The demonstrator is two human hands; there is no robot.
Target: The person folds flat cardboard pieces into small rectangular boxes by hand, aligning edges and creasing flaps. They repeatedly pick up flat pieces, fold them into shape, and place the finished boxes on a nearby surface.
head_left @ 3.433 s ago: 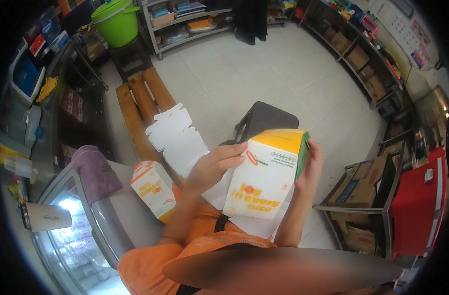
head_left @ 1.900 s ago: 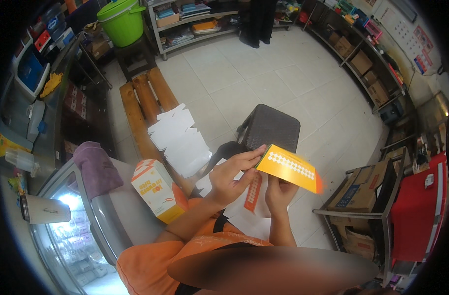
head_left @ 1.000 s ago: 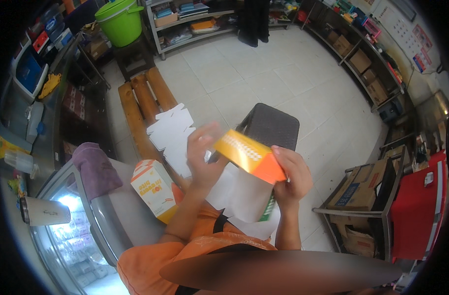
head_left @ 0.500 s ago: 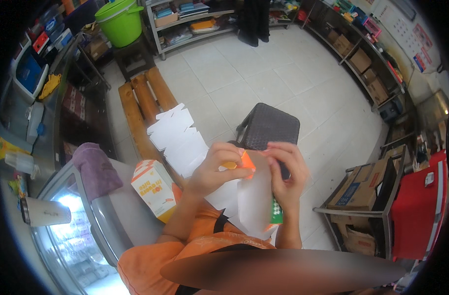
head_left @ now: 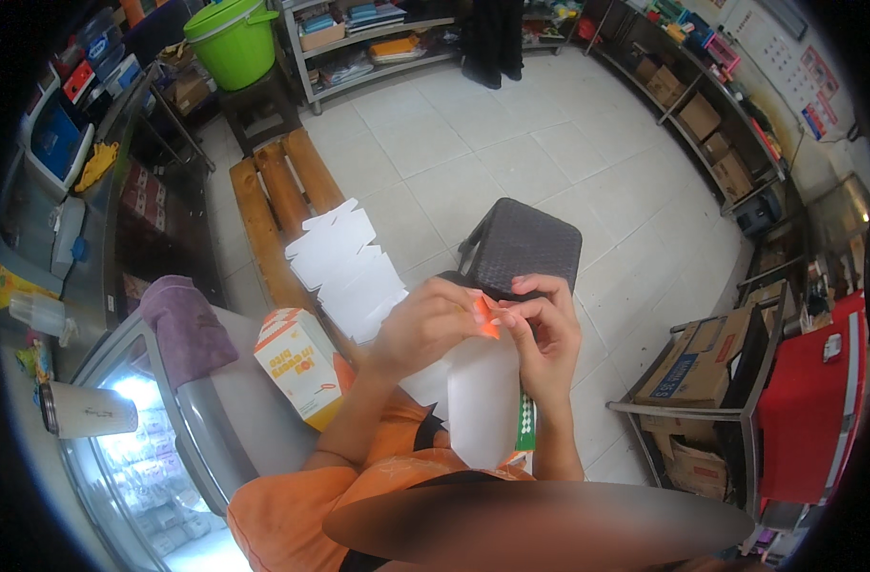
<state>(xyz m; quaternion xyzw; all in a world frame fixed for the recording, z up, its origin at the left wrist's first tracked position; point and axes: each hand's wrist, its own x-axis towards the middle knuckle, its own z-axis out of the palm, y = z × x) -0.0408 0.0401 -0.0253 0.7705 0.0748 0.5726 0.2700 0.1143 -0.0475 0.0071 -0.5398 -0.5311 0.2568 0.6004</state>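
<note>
A partly folded paper food box (head_left: 484, 400) stands in front of my chest, its plain white inside turned up and a green checked strip along its right side. My left hand (head_left: 433, 319) pinches the orange flap at its top. From the other side my right hand (head_left: 547, 336) grips the same end, thumb and forefinger pressed together near the flap. My hands hide part of the upper edge. Left of my forearm rests a folded box (head_left: 301, 367) in white, orange and yellow. Beyond it, flat white box blanks (head_left: 347, 272) lie on a wooden slatted bench (head_left: 280, 186).
A dark woven stool (head_left: 525, 246) stands just beyond my hands. At left is a glass-fronted lit fridge (head_left: 163, 467) with a purple towel (head_left: 189, 329) on it. A rack with cardboard boxes (head_left: 697, 362) stands at right. Far off, a person's dark-clad legs (head_left: 492, 43) show.
Both hands have come closer together at the top of the box, and the orange flap is now bent narrower between my fingers. The white inner panel has shifted slightly left.
</note>
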